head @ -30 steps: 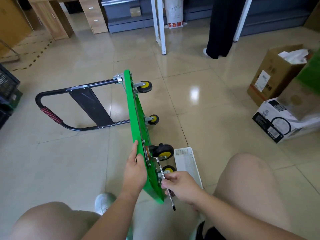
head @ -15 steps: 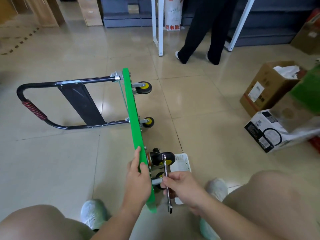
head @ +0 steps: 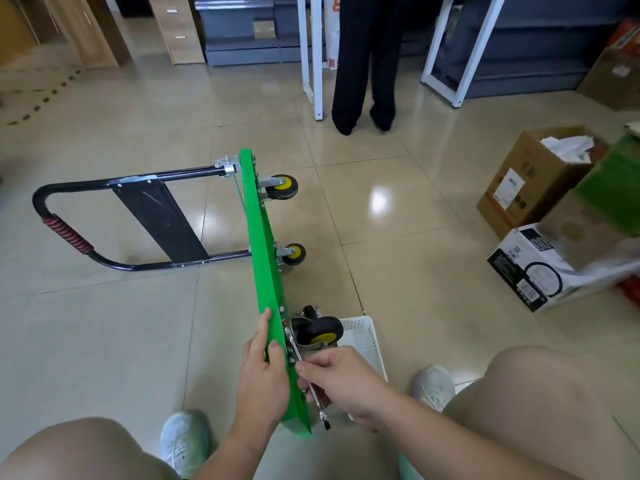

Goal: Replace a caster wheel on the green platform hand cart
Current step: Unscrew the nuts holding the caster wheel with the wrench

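Observation:
The green platform cart (head: 260, 244) stands on its long edge on the tiled floor, its black folding handle (head: 104, 216) lying out to the left. Black and yellow caster wheels stick out to the right: two far ones (head: 282, 187) (head: 294, 253) and a near one (head: 320, 330). My left hand (head: 265, 379) grips the deck's upper edge near its close end. My right hand (head: 341, 382) holds a metal wrench (head: 306, 372), whose head sits on the mounting plate of the near caster. The lower near caster is hidden.
A white plastic basket (head: 363, 341) lies on the floor just right of the near caster. Cardboard boxes (head: 530, 181) and a white printed box (head: 530, 268) stand at the right. A person in black trousers (head: 363, 64) stands beyond, by a white frame (head: 311, 53). My knees and shoes fill the foreground.
The camera has tilted up and the cart appears more upright. The wrench has swung from lying along the caster to a slant against the mounting plate. My left hand keeps its grip.

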### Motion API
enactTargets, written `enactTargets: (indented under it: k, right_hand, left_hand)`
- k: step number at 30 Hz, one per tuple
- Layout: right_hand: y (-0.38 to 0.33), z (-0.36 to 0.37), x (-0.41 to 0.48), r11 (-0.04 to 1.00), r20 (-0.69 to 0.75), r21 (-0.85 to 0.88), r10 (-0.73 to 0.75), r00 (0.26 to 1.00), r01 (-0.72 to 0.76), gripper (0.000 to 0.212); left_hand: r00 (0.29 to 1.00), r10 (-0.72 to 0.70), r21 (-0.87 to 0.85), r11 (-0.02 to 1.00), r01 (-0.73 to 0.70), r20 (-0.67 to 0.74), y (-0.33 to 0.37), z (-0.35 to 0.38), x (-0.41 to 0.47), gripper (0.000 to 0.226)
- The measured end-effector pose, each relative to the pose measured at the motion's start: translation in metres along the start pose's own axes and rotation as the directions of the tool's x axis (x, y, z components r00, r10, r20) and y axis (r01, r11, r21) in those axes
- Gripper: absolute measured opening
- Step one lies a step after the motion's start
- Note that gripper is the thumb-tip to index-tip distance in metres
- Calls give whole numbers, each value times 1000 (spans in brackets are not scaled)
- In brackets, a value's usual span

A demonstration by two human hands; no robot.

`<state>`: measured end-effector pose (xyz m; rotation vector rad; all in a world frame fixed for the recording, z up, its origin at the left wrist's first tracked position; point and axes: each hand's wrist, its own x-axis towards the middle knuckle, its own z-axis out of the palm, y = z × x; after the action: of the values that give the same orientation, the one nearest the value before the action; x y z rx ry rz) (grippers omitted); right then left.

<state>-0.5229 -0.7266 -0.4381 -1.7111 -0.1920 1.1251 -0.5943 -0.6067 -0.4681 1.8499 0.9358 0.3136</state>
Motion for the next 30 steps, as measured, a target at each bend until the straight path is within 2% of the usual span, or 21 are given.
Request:
enactTargets:
  k: [4,11,18,24,30]
  right_hand:
    - [-12,2,4,998,0,64,26,1000,-26,28]
    - [-35,-2,13,983,-8,175,50,999,-48,24]
    - [-56,-5,28,981,-27,171,97,995,-91,20]
    - [-75,-2,42,987,-41,100,130,991,-126,20]
    - [-94,-4,48,967,-2,170,195,981,-192,14]
  left_hand:
    - [1000,0,5,1000,0,7,4,-1,-2,56]
    - [1000,-8,-22,1000,8,3,3,-1,0,56]
    - [1000,-10,-85,996,11,19,5,-2,0,56]
    - [1000,-9,-89,996,12,30,5,-4,0,57]
    - [999,-29,-73,997,31,32,5,-7,-1,58]
